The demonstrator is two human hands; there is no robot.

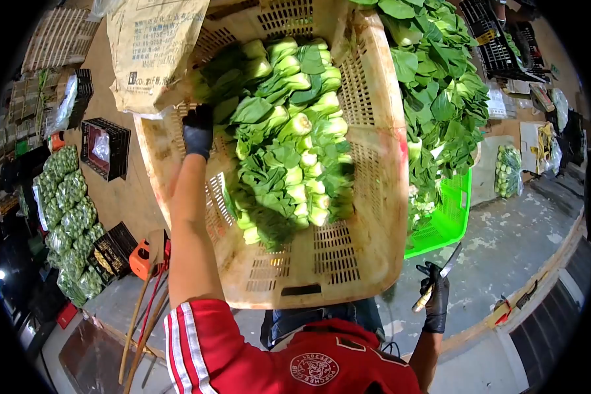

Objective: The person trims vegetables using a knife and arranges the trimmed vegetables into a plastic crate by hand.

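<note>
A large, worn beige plastic basket [374, 262] fills the middle of the view, with rows of bok choy [285, 151] laid inside, their pale stem ends side by side. Within its left side is my left hand [197, 131] in a black glove, beside the leaves and just below a printed paper sack [154, 59]. Its fingers are dark and hard to make out. Off the basket's lower right, my right hand [436, 299], also gloved in black, is closed around the handle of a knife [450, 260], the blade pointing up and to the right.
Right of the basket, a bright green crate [454, 209] stands with a tall heap of leafy greens [440, 92] above it. On the left are bagged greens [69, 217], a dark crate [105, 150], an orange object [141, 259] and long wooden handles [138, 322]. Bagged vegetables [507, 171] lie far right.
</note>
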